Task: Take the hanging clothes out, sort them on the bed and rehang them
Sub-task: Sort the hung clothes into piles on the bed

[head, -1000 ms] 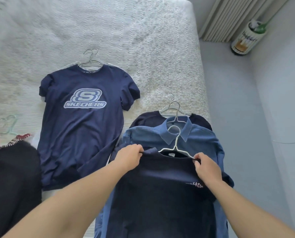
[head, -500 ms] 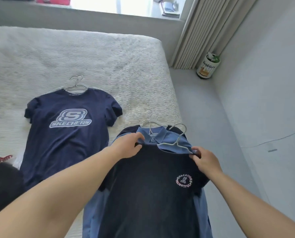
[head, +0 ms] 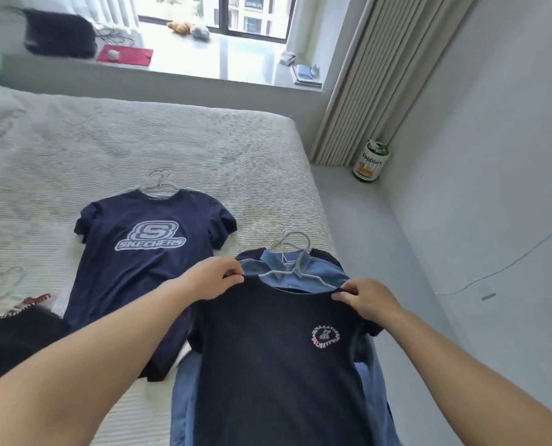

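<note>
A dark navy T-shirt (head: 277, 365) with a round pink chest logo hangs on a white hanger (head: 295, 267). My left hand (head: 211, 280) pinches its left shoulder and my right hand (head: 369, 299) pinches its right shoulder. Under it, at the bed's right edge, lies a blue collared shirt (head: 313, 276) on its own hanger, on top of another dark garment. A navy Skechers T-shirt (head: 146, 252) lies flat on its hanger further left on the bed (head: 139, 149). A black garment (head: 14, 342) lies at the left edge.
A red-and-white garment (head: 27, 302) with a pale green hanger peeks out at the far left. Right of the bed run grey floor (head: 390, 252), a wall, a curtain (head: 374, 75) and a printed can (head: 369, 164). Behind the bed is a window sill (head: 203, 56) with loose items.
The camera has tilted up, bringing the window sill into view. Both hands have lifted the dark T-shirt by its shoulders, so its chest logo shows in full.
</note>
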